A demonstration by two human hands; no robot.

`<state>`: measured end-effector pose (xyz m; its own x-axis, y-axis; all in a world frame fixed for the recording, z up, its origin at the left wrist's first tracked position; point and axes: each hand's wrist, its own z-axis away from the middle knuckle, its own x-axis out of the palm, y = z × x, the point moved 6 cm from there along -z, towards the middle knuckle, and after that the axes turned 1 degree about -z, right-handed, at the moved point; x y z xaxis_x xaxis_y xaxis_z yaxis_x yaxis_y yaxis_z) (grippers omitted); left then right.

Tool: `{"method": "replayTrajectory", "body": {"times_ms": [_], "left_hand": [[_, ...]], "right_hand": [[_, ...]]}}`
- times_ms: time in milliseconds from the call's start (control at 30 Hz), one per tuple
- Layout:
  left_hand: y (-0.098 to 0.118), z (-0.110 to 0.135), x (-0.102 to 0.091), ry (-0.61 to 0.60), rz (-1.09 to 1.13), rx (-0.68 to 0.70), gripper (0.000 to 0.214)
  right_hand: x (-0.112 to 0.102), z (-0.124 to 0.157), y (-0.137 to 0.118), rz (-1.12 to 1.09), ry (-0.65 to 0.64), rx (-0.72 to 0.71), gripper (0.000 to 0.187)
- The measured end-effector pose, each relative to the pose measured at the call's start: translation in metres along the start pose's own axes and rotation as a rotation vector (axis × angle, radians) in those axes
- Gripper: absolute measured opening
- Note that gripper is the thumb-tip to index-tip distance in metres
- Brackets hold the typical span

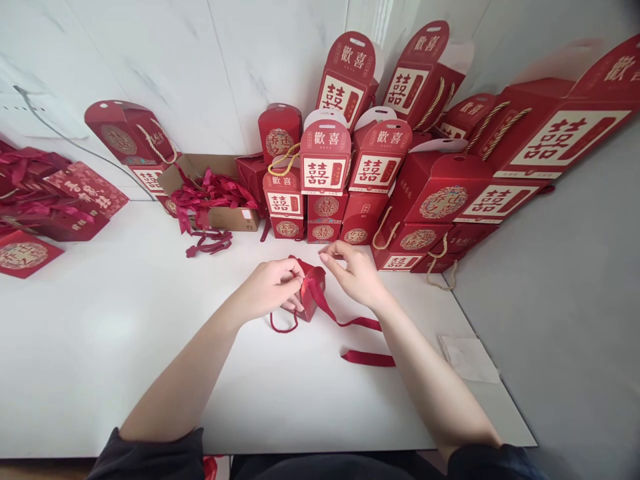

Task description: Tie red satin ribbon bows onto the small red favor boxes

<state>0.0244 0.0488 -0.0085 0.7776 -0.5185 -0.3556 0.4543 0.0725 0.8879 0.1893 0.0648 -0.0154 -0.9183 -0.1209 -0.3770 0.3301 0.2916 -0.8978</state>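
Note:
A small red gift box point(314, 308) stands on the white table between my hands, partly covered by my fingers. My left hand point(267, 288) is closed on its near left side and top edge. From the top of the box a red ribbon point(327, 308) trails right, passing under my right forearm. My right hand point(354, 275) is raised just right of the box, thumb and forefinger brought together in a pinch; anything between them is too small to make out. A red cord handle point(284, 330) loops out at the box's lower left.
A loose ribbon piece point(369, 359) lies near my right forearm. Behind stands a cardboard box point(233, 219) of red ribbons. Stacked red gift boxes point(325, 167) line the back and right. More red boxes point(75, 213) sit left. A white cloth or paper point(469, 359) lies right.

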Motion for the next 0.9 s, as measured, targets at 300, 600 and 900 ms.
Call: {"method": "replayTrajectory", "body": {"times_ms": [300,600,900], "left_hand": [[0.006,0.009,-0.035,0.16,-0.123,0.041,0.006],[0.022,0.019,-0.046,0.304,-0.102,0.211,0.016],[0.032,0.025,-0.043,0.247,-0.312,0.359,0.02]], "right_hand": [[0.034,0.0,0.006,-0.29,-0.34,-0.063,0.017],[0.027,0.007,-0.018,-0.336,-0.435,-0.15,0.017],[0.033,0.009,-0.02,-0.427,-0.361,-0.158,0.024]]}}
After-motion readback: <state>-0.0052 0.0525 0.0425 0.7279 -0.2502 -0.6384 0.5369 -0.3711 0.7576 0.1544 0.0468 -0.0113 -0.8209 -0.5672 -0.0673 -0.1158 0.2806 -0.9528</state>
